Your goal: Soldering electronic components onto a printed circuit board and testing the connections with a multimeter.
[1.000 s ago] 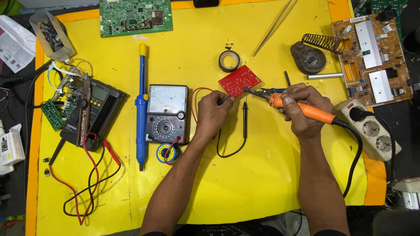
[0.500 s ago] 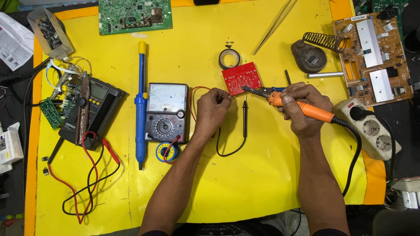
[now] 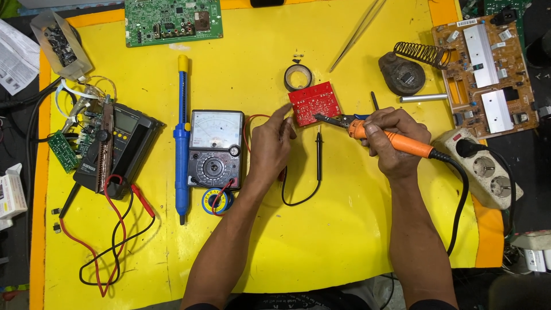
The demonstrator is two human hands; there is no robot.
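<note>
A: Where is the small red circuit board (image 3: 314,103)?

B: It lies flat on the yellow bench (image 3: 356,229), a little right of centre and towards the far side, just near of a roll of tape (image 3: 299,76).

A: And the hands?

B: The left hand (image 3: 271,144) rests just left of the board, its forefinger stretched out so the tip touches the board's left corner; the other fingers are loosely curled and hold nothing that I can make out. The right hand (image 3: 395,140) has its fingers wrapped tight round the orange handle of a soldering iron (image 3: 396,140). The iron's metal tip points left and meets the board's near right edge.

A: What lies around them?

B: Left of the left hand sits an analogue multimeter (image 3: 216,148), and left of that a blue desoldering pump (image 3: 182,138) lying lengthwise. A black probe (image 3: 319,152) lies between the two hands. At the far right a brown circuit board (image 3: 487,74) rests beyond a white power strip (image 3: 488,172). A green circuit board (image 3: 172,21) lies at the far edge, and a black digital meter (image 3: 117,146) with red and black leads sits at the left.
</note>
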